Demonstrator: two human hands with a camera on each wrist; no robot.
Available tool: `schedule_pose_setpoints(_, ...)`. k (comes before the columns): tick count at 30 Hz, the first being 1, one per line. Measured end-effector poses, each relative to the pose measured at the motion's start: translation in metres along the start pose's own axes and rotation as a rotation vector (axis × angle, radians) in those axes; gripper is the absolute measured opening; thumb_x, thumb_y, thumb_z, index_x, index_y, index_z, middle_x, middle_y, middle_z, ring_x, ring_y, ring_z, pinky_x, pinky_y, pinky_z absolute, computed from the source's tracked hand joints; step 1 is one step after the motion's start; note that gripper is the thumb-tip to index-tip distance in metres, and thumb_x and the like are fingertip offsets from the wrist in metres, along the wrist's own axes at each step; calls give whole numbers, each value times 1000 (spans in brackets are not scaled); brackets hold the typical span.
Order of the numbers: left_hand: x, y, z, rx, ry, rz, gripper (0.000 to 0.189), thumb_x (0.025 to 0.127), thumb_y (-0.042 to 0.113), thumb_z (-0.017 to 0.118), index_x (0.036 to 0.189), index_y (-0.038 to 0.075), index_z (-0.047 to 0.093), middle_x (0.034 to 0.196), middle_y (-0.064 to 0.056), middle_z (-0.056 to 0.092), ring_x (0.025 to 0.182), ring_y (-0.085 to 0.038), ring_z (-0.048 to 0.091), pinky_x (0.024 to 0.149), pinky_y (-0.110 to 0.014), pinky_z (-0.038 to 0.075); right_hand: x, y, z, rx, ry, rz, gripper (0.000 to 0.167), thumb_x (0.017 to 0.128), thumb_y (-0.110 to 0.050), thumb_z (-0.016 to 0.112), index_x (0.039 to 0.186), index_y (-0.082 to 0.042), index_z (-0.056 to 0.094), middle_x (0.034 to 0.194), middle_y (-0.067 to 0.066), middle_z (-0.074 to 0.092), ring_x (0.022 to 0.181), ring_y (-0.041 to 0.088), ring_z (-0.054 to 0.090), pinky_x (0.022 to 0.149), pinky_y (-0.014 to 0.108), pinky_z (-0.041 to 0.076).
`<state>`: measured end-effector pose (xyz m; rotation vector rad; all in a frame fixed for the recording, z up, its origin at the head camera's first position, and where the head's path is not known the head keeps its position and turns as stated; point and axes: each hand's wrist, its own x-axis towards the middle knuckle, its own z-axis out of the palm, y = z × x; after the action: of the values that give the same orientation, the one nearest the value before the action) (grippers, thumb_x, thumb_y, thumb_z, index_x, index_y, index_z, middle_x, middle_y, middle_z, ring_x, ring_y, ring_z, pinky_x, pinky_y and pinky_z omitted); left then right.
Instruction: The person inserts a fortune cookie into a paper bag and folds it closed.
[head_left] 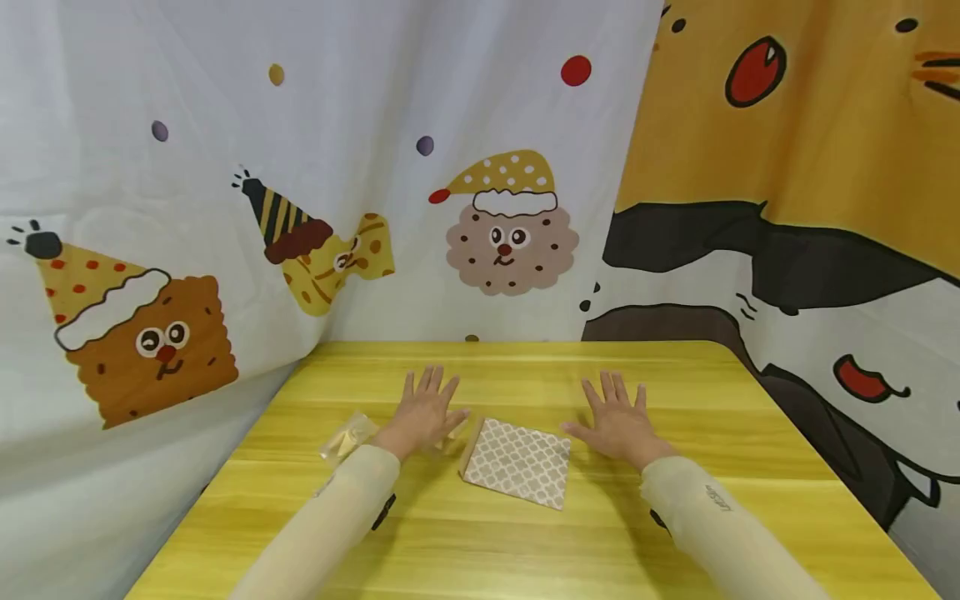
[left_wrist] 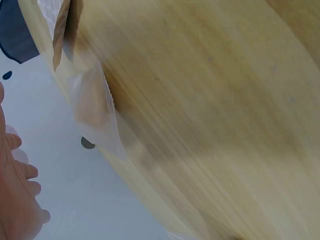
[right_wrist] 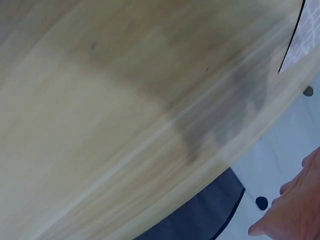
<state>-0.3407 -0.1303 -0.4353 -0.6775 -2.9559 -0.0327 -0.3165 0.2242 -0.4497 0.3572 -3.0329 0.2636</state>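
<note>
A flat rectangular piece with a white-and-grey lattice pattern [head_left: 517, 462] lies on the table between the two hands. Along its left side runs a brown strip [head_left: 471, 448]. My left hand [head_left: 422, 414] is held over the table to its left, palm down, fingers straight and spread, holding nothing. To its right, my right hand [head_left: 618, 423] is held the same way, also without anything in it. A clear plastic bag [head_left: 348, 437] with pale yellowish contents lies left of the left hand. Another clear bag [left_wrist: 95, 102] with something tan inside shows in the left wrist view, partly hidden by the left hand in the head view.
The yellow wood-grain table [head_left: 525, 550] has rounded far corners. Behind it and along its sides hangs a white curtain [head_left: 360, 100] with cartoon prints, orange and black at the right [head_left: 825, 150].
</note>
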Motion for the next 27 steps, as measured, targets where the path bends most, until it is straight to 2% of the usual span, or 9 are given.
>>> schedule_pose_setpoints(4, -4, 3, 5, -9, 1, 8, 73, 102, 59, 36, 157, 11, 28, 161, -24, 13, 149, -40, 8, 116, -64, 4, 1, -15, 10, 8, 3, -25, 99, 90, -74, 46, 158, -7, 22, 161, 28, 4, 148, 46, 1, 108, 73, -9)
schedule_pose_setpoints(7, -7, 7, 11, -21, -34, 20, 74, 102, 59, 35, 158, 12, 26, 162, -24, 11, 149, -40, 6, 116, -63, 2, 1, -26, 18, 20, -17, -47, 99, 90, -74, 46, 158, -7, 21, 162, 26, 4, 148, 45, 1, 108, 72, -8)
schedule_pose_setpoints(11, -9, 11, 16, -32, -40, 33, 74, 102, 61, 33, 158, 13, 25, 162, -21, 11, 150, -38, 6, 116, -61, 1, 3, -42, 27, 27, -33, -67, 96, 91, -72, 47, 159, -10, 20, 163, 24, 5, 149, 42, 0, 110, 71, -7)
schedule_pose_setpoints(15, -8, 15, 17, -44, -28, 46, 74, 102, 60, 36, 158, 12, 27, 162, -21, 12, 150, -37, 8, 117, -61, 2, 4, -55, 31, 30, -45, -72, 94, 91, -71, 49, 159, -12, 22, 163, 21, 5, 149, 40, -1, 111, 70, -7)
schedule_pose_setpoints(19, -8, 17, 15, -29, -38, 62, 74, 101, 57, 43, 158, 12, 27, 162, -21, 13, 149, -37, 10, 117, -61, 4, 4, -66, 32, 25, -60, -77, 95, 90, -72, 50, 159, -14, 22, 164, 19, 4, 150, 39, 0, 111, 69, -5)
schedule_pose_setpoints(27, -10, 19, 18, 2, -62, 82, 76, 99, 58, 47, 157, 12, 30, 161, -20, 18, 148, -37, 15, 117, -61, 7, 0, -82, 37, 48, -69, -113, 98, 87, -74, 53, 158, -13, 25, 164, 18, 8, 150, 38, 5, 113, 68, -1)
